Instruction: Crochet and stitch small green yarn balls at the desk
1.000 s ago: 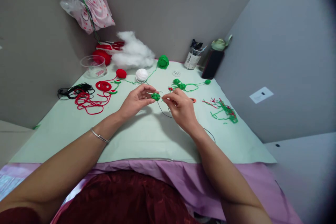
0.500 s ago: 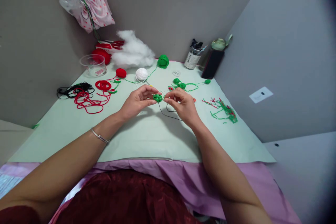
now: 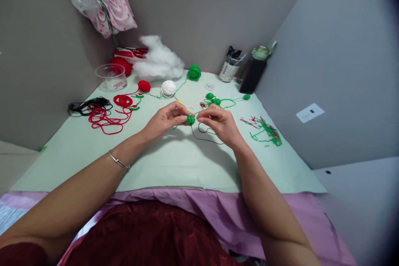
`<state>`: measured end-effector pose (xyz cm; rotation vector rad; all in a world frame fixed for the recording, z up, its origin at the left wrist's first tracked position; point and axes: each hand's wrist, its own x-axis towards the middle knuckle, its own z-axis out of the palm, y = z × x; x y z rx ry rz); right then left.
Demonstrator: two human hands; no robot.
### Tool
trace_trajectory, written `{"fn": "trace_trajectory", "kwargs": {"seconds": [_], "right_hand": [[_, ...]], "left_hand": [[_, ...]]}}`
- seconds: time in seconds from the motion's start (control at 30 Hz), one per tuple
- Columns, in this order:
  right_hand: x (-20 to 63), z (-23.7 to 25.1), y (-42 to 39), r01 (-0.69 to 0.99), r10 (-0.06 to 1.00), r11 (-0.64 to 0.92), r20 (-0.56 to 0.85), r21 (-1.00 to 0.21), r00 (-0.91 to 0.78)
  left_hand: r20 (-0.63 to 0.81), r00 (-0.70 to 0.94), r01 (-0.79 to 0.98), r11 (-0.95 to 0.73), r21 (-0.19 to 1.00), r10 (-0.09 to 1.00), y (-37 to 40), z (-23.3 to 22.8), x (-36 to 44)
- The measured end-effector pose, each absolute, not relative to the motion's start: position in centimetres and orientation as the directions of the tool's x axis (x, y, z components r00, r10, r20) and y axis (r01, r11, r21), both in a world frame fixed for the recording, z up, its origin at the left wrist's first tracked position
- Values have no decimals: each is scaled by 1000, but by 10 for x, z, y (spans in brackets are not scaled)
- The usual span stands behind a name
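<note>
My left hand (image 3: 163, 121) pinches a small green crocheted piece (image 3: 190, 120) between thumb and fingers above the pale green mat (image 3: 174, 162). My right hand (image 3: 222, 125) is right next to it, fingertips pinched together at the piece's right side; what they hold is too thin to make out. A black thread (image 3: 205, 135) trails from the piece and loops on the mat under my right hand. A silver bangle (image 3: 118, 161) sits on my left wrist.
Behind my hands lie green crocheted bits (image 3: 215, 100), a white yarn ball (image 3: 168, 87), a red ball (image 3: 144, 86), a green ball (image 3: 193, 72), white stuffing (image 3: 157, 63), red yarn (image 3: 104, 118), black cord (image 3: 85, 106), a clear cup (image 3: 111, 77), yarn scraps (image 3: 264, 131), and a jar (image 3: 228, 68) and dark bottle (image 3: 254, 72).
Both hands drifted slightly right and down with the green piece. The black thread loop under my right hand shifted right and lies more spread on the mat.
</note>
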<state>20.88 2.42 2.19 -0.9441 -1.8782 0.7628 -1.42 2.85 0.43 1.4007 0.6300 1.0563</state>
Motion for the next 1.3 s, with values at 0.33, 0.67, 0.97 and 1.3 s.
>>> {"fn": "trace_trajectory", "kwargs": {"seconds": [0.33,0.67,0.97,1.3], "right_hand": [[206,24,21,240,818,540,436,-807,-376],[208,24,20,223,832,523,437,-822,-340],[207,22,21,219,834,515,425,-829,-351],[207,23,22,178,841,477,387,-861,-378]], "left_hand": [[130,444,-198,-45,979,887,27,10,-12],[111,516,85,-179,980,850,30,19,-25],[97,449,-12,-102,995,888,28,15,-20],[184,458,-209,-96,973,870,26,15,-18]]}}
